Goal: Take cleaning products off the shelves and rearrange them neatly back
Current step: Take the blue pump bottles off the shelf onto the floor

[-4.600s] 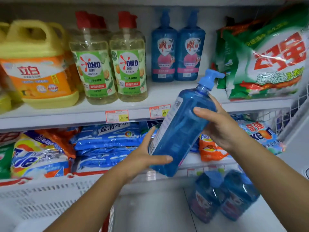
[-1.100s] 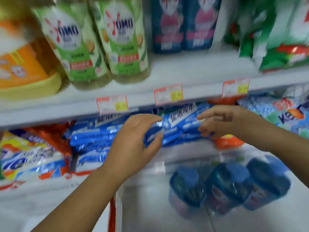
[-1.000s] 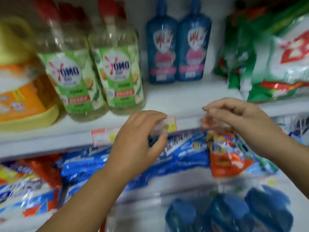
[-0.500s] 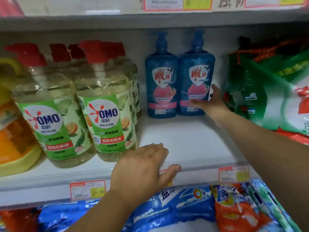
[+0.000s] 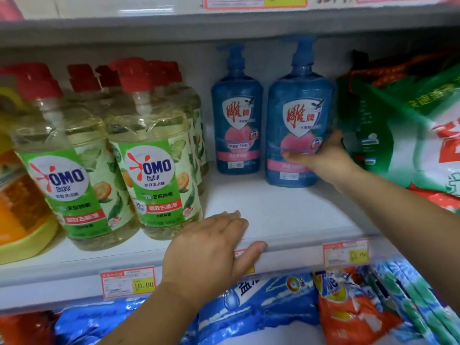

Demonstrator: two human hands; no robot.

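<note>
We see a white shelf (image 5: 273,215) carrying, left to right, a yellow jug (image 5: 22,240), red-capped OMO bottles (image 5: 149,170), a left blue pump bottle (image 5: 236,120), a right blue pump bottle (image 5: 296,115) standing nearer the front, and green detergent bags (image 5: 398,135). Its front edge bears price tags (image 5: 127,282).

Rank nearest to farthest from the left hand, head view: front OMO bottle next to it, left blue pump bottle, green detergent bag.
From the left hand on the shelf edge:
1. Front OMO bottle, just left of it at the shelf front.
2. Left blue pump bottle, at the back, slightly right.
3. Green detergent bag, far right, beyond the right blue pump bottle that the right hand grips.
</note>
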